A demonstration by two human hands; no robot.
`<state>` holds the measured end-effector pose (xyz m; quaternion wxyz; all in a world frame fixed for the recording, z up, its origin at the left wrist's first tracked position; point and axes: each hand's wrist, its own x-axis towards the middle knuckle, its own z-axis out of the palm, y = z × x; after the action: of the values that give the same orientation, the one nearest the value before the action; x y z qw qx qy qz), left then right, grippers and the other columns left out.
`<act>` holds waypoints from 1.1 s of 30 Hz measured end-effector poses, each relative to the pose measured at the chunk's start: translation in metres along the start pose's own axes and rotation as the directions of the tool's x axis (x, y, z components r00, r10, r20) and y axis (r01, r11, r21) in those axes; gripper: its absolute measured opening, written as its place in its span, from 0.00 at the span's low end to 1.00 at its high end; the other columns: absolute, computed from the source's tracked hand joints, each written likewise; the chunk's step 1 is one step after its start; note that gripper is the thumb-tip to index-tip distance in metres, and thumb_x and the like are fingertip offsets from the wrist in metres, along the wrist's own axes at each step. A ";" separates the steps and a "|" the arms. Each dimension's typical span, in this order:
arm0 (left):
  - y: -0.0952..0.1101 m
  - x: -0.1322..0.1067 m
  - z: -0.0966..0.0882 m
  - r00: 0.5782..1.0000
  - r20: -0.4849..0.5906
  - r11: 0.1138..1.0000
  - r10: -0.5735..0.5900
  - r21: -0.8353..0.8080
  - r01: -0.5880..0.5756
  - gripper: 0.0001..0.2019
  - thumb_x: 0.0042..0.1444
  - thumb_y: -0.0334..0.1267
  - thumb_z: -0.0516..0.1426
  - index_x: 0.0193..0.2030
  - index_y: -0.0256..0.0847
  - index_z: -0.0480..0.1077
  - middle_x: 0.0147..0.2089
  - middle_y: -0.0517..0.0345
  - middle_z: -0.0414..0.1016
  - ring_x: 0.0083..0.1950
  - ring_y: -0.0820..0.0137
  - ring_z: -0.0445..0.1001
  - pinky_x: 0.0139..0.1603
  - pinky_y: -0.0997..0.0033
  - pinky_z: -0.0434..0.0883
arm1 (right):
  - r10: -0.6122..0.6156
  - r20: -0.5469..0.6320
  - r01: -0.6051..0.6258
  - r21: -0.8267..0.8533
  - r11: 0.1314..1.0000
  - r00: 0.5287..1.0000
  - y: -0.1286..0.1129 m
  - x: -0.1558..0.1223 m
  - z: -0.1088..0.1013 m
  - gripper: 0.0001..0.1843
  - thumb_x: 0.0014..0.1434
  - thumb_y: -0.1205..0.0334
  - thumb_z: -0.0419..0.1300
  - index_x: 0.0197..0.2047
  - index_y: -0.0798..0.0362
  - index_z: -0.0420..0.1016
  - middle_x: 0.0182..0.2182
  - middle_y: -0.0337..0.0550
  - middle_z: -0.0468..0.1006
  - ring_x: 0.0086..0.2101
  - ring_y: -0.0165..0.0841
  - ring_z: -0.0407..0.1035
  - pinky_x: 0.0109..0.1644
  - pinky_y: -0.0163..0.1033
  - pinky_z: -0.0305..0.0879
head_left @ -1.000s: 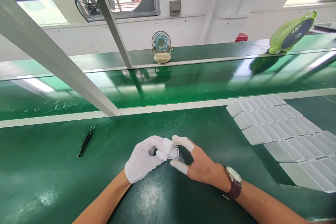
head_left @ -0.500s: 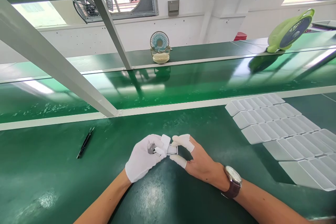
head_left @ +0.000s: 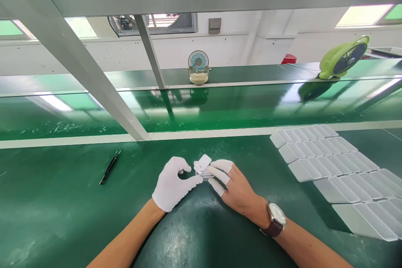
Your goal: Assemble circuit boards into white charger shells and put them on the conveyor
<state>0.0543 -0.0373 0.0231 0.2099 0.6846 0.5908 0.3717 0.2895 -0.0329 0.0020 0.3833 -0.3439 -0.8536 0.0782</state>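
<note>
My left hand [head_left: 172, 184], in a white glove, has its thumb and fingers apart; the thumb tip reaches the near left edge of a small grey-and-white box-like part [head_left: 205, 178]. My right hand [head_left: 240, 190] wears white finger covers and grips this part from its right side. On top of it lies a small flat white piece [head_left: 204, 161] with rounded corners, tilted upward. The fingers partly hide both, so their exact kind cannot be made out. Away to the left, black tweezers [head_left: 109, 167] rest on the green table [head_left: 78, 209].
Rows of translucent white trays [head_left: 329, 163] stand at the right. A slanted metal post [head_left: 103, 92] meets a pale rail [head_left: 220, 134] behind the hands. Beyond are a small fan [head_left: 198, 67] and a green fan [head_left: 344, 58].
My left hand has loosened from the small part and its fingers have spread, moving slightly left. My right fingers have closed on the part. The view has tipped upward a little.
</note>
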 end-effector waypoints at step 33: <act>0.038 -0.010 0.010 0.881 0.370 0.714 0.294 0.528 -0.460 0.11 0.69 0.32 0.49 0.36 0.42 0.68 0.33 0.56 0.70 0.32 0.65 0.65 0.35 0.60 0.58 | -0.300 0.038 0.292 -0.379 0.878 0.953 -0.014 0.002 0.001 0.15 0.58 0.76 0.54 0.26 0.51 0.74 0.32 0.49 0.74 0.36 0.40 0.66 0.56 0.57 0.72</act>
<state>0.0864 -0.0533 0.0424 -0.0244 0.8641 0.4913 0.1068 0.2805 -0.0425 0.0082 0.3260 -0.2781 -0.8907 -0.1520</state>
